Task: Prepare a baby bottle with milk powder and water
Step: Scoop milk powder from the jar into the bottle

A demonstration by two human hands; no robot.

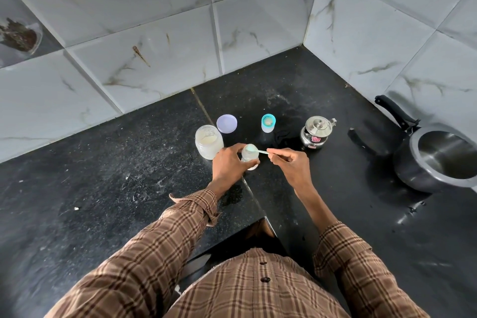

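Observation:
A small clear baby bottle (249, 160) stands upright on the black counter (103, 175), uncapped. My left hand (229, 164) wraps around its left side. My right hand (289, 162) pinches the handle of a pale teal scoop (254, 149), whose bowl sits right over the bottle's mouth. Just left stands an open jar of whitish milk powder (208, 141), with its lilac lid (226, 123) lying flat behind it. The bottle's teal-ringed nipple cap (268, 123) stands further back.
A small steel kettle (317, 132) with a lid stands to the right of my hands. A dark pressure cooker (436, 157) with a black handle sits at the far right near the tiled wall. Marble-look tiles (154, 46) close off the back and right.

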